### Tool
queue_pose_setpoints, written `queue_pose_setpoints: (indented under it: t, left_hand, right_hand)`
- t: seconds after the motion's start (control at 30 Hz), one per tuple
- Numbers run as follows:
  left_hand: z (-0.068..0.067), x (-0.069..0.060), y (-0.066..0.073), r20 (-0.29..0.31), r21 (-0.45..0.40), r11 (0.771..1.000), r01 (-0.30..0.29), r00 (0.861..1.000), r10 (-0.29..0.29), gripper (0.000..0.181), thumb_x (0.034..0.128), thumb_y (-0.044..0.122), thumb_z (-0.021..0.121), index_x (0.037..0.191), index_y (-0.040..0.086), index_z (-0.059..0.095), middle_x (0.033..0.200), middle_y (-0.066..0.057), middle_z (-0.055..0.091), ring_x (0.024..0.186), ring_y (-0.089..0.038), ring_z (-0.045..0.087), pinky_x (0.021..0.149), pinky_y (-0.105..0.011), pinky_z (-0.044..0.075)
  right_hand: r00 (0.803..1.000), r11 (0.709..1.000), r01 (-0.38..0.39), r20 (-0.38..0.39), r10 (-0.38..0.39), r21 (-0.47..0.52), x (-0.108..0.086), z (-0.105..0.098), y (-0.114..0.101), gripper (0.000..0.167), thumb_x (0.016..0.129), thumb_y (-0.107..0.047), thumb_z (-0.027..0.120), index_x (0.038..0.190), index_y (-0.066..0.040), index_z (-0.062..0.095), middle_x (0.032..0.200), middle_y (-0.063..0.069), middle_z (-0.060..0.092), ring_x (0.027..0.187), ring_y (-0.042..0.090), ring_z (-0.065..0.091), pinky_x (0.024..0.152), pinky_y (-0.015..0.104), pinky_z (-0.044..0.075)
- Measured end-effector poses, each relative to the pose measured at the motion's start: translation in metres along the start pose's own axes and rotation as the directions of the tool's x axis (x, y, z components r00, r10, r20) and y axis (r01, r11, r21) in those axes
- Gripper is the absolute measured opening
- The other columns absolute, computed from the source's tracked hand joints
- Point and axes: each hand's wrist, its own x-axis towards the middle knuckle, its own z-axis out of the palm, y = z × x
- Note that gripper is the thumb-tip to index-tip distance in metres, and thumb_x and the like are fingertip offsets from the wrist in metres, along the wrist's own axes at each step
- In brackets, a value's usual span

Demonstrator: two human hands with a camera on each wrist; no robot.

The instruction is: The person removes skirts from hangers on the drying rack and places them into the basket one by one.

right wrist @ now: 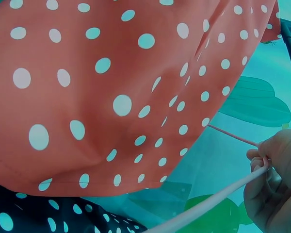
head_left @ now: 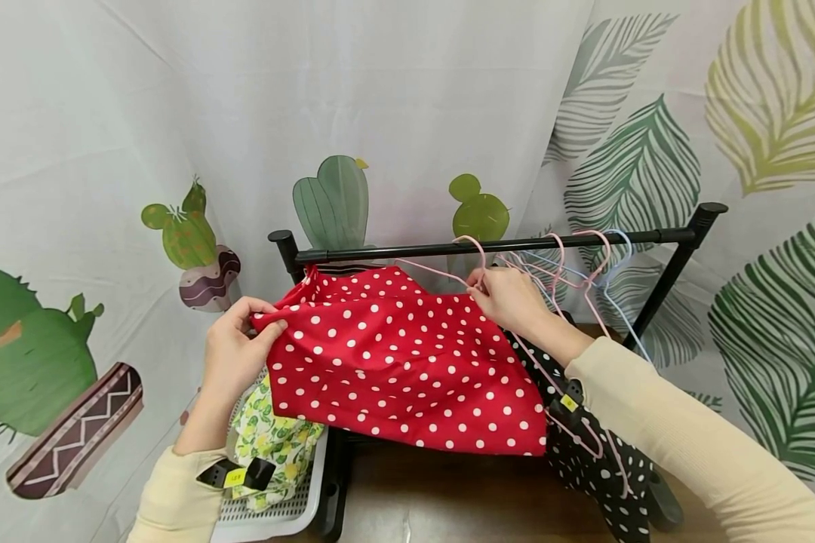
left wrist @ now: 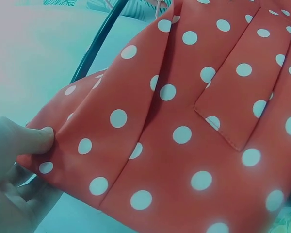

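A red garment with white polka dots (head_left: 407, 369) hangs spread in front of the rack's bar. Its upper left edge is pinched between the thumb and fingers of my left hand (head_left: 238, 347). A stitched flap or strap (left wrist: 242, 82) shows on the cloth in the left wrist view. My right hand (head_left: 512, 298) grips a pink hanger (right wrist: 213, 199) just below its hook, at the rack's bar. One hanger arm reaches left behind the top of the garment; the other slopes down to the right beside it. Whether the hanger's left end is inside the cloth is hidden.
The black rack bar (head_left: 394, 253) spans the middle, with pink and blue hangers (head_left: 618, 260) at its right. A black polka-dot garment (head_left: 601, 467) hangs below them. At lower left, a white basket (head_left: 312, 490) holds lemon-print cloth (head_left: 278, 445).
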Motion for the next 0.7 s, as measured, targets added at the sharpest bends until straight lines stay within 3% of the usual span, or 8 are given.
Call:
queue_pose_setpoints:
  t: [0.37,0.7]
  left_hand:
    - [-0.0001,0.0002,0.0015,-0.116,-0.002,0.999,0.048,0.992,-0.048,0.014,0.0847,0.021,0.066,0.094,0.011,0.061,0.090,-0.006,0.066,0.072,-0.006,0.060,0.062,-0.009,0.048]
    - [-0.0018,-0.0008,0.0047,-0.159,0.009,0.999,0.053,0.986,-0.051,0.013,0.0844,0.023,0.066,0.093,0.014,0.063,0.088,-0.003,0.066,0.073,-0.007,0.060,0.063,-0.010,0.048]
  right_hand:
    - [1.000,1.000,0.006,-0.002,-0.006,-0.004,-0.0007,-0.0006,0.0025,0.014,0.085,-0.016,0.063,0.094,-0.006,0.068,0.064,0.004,0.060,0.049,0.014,0.048,0.042,0.025,0.034]
    - [0.999,0.999,0.026,-0.023,-0.026,-0.024,-0.0011,-0.0002,0.0036,0.013,0.085,-0.018,0.064,0.092,-0.008,0.070,0.073,0.005,0.066,0.061,0.021,0.058,0.051,0.032,0.042]
